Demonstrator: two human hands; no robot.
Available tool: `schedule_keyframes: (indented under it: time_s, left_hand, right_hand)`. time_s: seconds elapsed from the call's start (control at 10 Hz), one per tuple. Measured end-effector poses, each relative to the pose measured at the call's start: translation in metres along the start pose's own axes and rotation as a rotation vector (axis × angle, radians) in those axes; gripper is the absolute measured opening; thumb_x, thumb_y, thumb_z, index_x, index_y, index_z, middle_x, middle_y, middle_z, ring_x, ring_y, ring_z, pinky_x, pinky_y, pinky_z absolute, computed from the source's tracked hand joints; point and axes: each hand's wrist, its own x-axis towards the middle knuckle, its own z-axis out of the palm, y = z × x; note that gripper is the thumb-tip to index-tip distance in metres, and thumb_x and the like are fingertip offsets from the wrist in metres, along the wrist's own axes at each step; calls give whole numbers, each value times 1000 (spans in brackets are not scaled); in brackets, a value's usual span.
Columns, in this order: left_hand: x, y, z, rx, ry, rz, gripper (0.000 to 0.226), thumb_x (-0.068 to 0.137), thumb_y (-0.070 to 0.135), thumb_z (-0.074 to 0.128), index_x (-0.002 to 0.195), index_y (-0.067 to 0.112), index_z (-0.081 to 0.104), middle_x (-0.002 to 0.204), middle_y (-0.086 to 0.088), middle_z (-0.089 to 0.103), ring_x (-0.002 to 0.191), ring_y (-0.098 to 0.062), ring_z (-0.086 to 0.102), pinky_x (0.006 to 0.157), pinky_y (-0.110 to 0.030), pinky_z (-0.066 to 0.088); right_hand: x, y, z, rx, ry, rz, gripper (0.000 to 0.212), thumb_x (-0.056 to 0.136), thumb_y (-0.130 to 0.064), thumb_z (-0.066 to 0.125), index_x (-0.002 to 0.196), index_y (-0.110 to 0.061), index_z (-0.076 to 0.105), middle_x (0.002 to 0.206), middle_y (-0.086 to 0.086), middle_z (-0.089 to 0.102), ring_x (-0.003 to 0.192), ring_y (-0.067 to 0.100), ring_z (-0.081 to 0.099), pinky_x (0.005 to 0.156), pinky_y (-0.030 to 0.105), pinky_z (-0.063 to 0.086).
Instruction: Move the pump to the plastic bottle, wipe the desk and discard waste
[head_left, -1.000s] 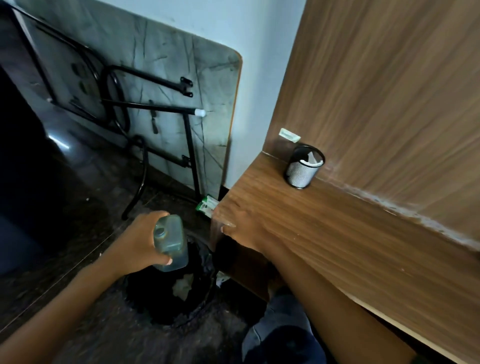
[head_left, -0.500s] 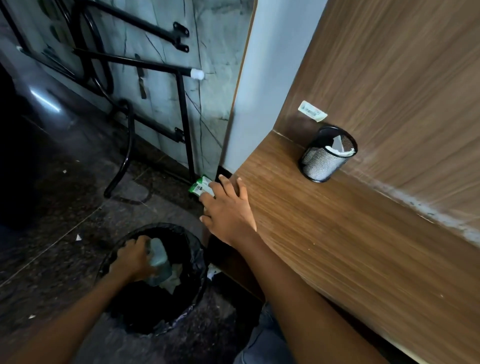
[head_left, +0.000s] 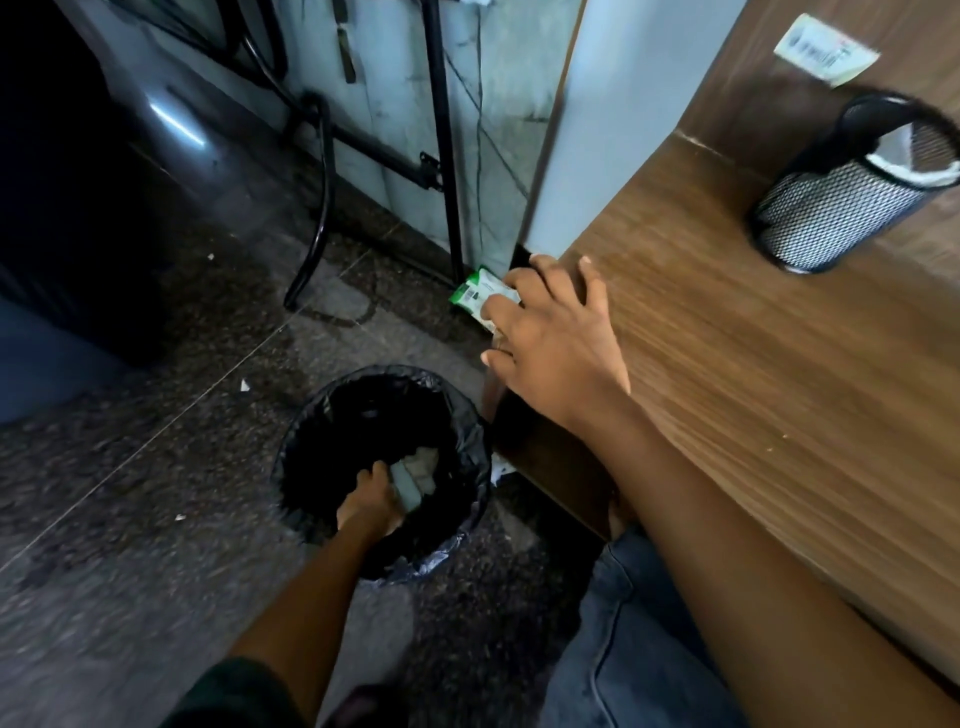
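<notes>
A black-lined waste bin (head_left: 470, 447) stands on the dark floor beside the wooden desk (head_left: 753, 374). My left hand (head_left: 369, 501) is deep inside the bin, its fingers around a pale green bottle (head_left: 408, 488) that is partly hidden among crumpled paper waste. My right hand (head_left: 553, 338) lies flat with spread fingers on the desk's left corner, holding nothing.
A black mesh cup (head_left: 852, 202) with white paper inside stands at the desk's back right, below a small label (head_left: 826, 49) on the wooden panel. A green and white packet (head_left: 480, 293) lies on the floor by the wall. A folded table with black legs (head_left: 441, 135) leans behind.
My left hand has carried the green bottle from above the bin down into its bottom. My right hand stayed on the desk corner while my view tilted lower.
</notes>
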Motion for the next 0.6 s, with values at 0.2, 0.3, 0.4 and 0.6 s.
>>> schedule_keyframes:
  time_s: [0.2, 0.3, 0.4, 0.6]
  left_hand:
    - [10, -8, 20, 97, -57, 44, 51, 90, 15, 45, 138, 10, 30, 141, -19, 34, 125, -38, 43, 101, -47, 42]
    - [14, -6, 19, 95, -59, 81, 41, 86, 11, 47, 127, 8, 46, 131, -19, 46, 118, -38, 50, 98, -48, 46]
    - [22, -13, 22, 121, -97, 114, 32, 85, 10, 45, 114, 2, 57, 120, -21, 56, 108, -37, 57, 92, -44, 50]
    - [15, -14, 14, 147, -43, 209, 26, 84, 9, 46, 103, 1, 61, 112, -22, 61, 101, -36, 59, 83, -37, 48]
  right_hand:
    - [0, 1, 0, 0, -3, -3, 35, 89, -38, 52, 121, -26, 50, 141, 3, 37, 141, 27, 14, 114, 55, -1]
    - [0, 1, 0, 1, -11, 6, 34, 89, -38, 52, 121, -26, 50, 141, 3, 38, 141, 27, 15, 114, 54, -3]
    - [0, 1, -1, 7, -23, 9, 34, 89, -38, 52, 120, -25, 51, 141, 3, 38, 141, 27, 14, 114, 53, -4]
    - [0, 1, 0, -7, -51, 6, 35, 90, -39, 51, 122, -27, 50, 140, 3, 38, 141, 27, 14, 113, 54, -3]
